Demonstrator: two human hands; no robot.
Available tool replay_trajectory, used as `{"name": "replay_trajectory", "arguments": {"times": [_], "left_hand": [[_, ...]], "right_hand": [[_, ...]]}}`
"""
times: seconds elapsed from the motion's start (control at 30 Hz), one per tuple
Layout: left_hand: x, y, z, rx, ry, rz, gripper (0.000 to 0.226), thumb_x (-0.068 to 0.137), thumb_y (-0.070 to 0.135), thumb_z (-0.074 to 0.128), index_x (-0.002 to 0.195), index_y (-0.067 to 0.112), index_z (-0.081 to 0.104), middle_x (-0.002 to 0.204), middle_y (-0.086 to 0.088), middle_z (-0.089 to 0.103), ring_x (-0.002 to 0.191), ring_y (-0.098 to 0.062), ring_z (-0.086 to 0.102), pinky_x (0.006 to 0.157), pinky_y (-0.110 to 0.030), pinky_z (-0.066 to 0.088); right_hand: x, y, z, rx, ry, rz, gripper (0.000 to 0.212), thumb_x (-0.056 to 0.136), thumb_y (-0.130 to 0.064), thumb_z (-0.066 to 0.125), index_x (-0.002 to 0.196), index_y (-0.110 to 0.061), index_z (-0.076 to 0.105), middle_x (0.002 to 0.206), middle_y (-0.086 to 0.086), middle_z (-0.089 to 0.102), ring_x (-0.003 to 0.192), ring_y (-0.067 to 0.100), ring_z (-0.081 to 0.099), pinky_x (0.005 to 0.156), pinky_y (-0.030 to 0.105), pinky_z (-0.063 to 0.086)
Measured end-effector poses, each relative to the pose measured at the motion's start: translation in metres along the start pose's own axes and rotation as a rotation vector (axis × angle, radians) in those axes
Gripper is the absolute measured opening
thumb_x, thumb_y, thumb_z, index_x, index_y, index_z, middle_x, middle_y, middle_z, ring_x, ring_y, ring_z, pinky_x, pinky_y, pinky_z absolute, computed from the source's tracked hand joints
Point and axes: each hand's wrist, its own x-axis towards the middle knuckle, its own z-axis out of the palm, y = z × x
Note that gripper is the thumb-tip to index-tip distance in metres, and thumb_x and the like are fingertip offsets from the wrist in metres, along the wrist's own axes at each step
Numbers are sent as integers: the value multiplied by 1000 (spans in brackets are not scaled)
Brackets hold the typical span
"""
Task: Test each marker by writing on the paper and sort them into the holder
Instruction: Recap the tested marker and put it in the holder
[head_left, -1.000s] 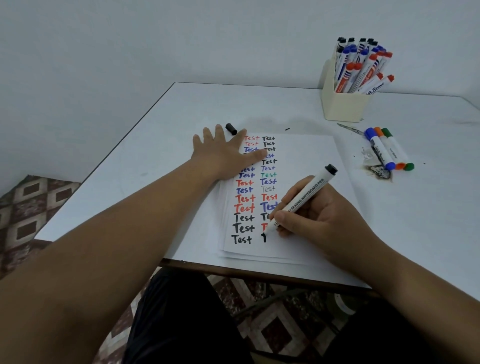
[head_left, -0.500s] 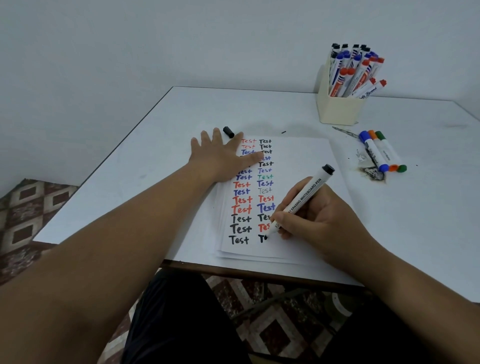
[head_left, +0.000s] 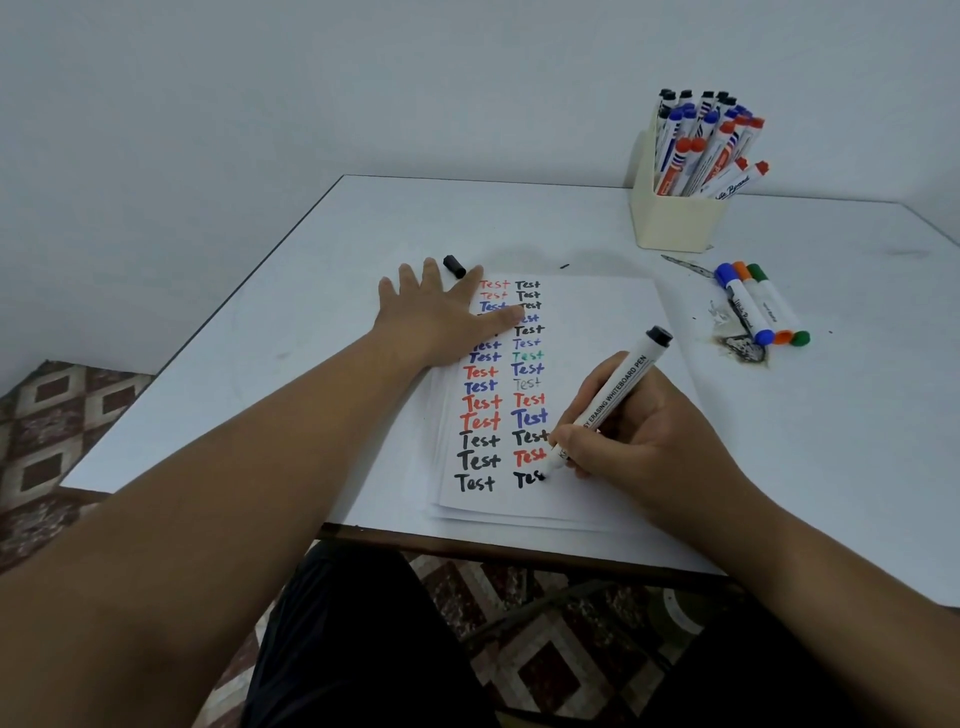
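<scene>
My right hand (head_left: 639, 436) pinches the white-barrelled black whiteboard marker (head_left: 608, 402) low on its barrel, thumb and fingers curled round it in a writing grip, with the capless butt tilted up and away from me so the tip meets the page at a slant. That tip sits on the white sheet of paper (head_left: 597, 332) at the foot of the second column of coloured "Test" words, where the black word under it reads as unfinished; I judge this marker writes well, since the strokes look dark and solid. My left hand (head_left: 441, 317) lies flat with its fingers straight and spread over the top left of the sheet, pressing it down so the stack beneath does not slide while I write. The marker's small black cap (head_left: 454, 266) lies on the white table (head_left: 311, 291) just beyond my left fingertips, close enough to reach when I close the pen. The cream plastic holder (head_left: 675, 221) stands near the far right of the table, well apart from the paper and already crowded with black, blue and red markers, so this one will likely go there once recapped. Three capped markers, blue, orange and green (head_left: 758, 304), lie side by side to the right of the sheet, near the holder, apparently waiting their turn.
</scene>
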Motion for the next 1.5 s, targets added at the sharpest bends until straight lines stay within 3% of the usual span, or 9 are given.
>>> {"name": "replay_trajectory", "arguments": {"times": [0.13, 0.6, 0.73, 0.87, 1.0, 1.13, 1.27, 1.33, 1.5], "left_hand": [[0, 0, 1, 4, 6, 0, 115, 57, 105, 1, 156, 46, 0, 167, -13, 0, 151, -43, -2, 119, -62, 3], [-1, -1, 0, -26, 52, 21, 108, 63, 102, 5, 155, 45, 14, 165, -11, 14, 150, -42, 11, 118, -61, 10], [-8, 0, -2, -150, 201, 56, 81, 80, 89, 29, 143, 40, 44, 159, -3, 30, 141, -31, 35, 114, -55, 26], [-14, 0, -2, -321, 326, 55, 57, 90, 65, 55, 132, 26, 50, 158, -2, 30, 136, -27, 43, 107, -42, 33], [-1, -3, -1, -331, 324, 58, 43, 94, 55, 53, 129, 31, 49, 150, 2, 40, 132, -27, 45, 102, -47, 34], [13, -9, -9, -237, 247, 13, 47, 103, 44, 38, 149, 34, 35, 160, 3, 30, 141, -29, 35, 110, -53, 27], [25, -24, -17, -116, 217, 132, 32, 103, 21, 32, 119, 40, 53, 119, 4, 65, 104, -29, 53, 85, -44, 44], [31, -28, -16, -118, 237, 153, 29, 102, 20, 32, 108, 38, 54, 103, 5, 65, 92, -26, 54, 77, -42, 47], [39, -26, -18, -131, 330, 256, 17, 100, 19, 43, 104, 28, 57, 110, 10, 60, 95, -21, 53, 76, -42, 50]], "right_hand": [[1, 1, -1, 5, 14, 5, 20, 86, -4, 76, 90, -16, 60, 81, 11, 70, 71, 33, 68, 73, 57, 58], [3, 1, -2, 22, 63, 42, 18, 78, -16, 75, 87, -20, 60, 82, 19, 68, 75, 43, 61, 70, 51, 54], [13, -6, -7, 321, 122, 230, 16, 90, 1, 68, 95, -8, 55, 84, 29, 67, 63, 25, 59, 60, 34, 51], [27, -14, -12, 546, 74, 438, 16, 91, 1, 65, 100, -10, 56, 86, 20, 64, 61, 22, 60, 54, 26, 53], [37, -25, -18, 613, 24, 476, 17, 90, 1, 66, 102, -8, 58, 97, 22, 65, 78, 28, 66, 65, 29, 61], [50, -37, -26, 575, 50, 402, 18, 86, 5, 69, 94, -9, 63, 90, 17, 68, 81, 26, 70, 76, 32, 62], [60, -44, -31, 590, 80, 347, 16, 85, 9, 68, 89, -6, 66, 88, 19, 69, 79, 25, 71, 72, 29, 61], [63, -45, -32, 632, 99, 331, 14, 86, 10, 67, 91, -4, 66, 90, 21, 69, 83, 27, 71, 75, 30, 62], [73, -46, -34, 733, 172, 322, 10, 93, 7, 57, 97, 4, 67, 97, 25, 69, 91, 33, 70, 83, 38, 63]]}}
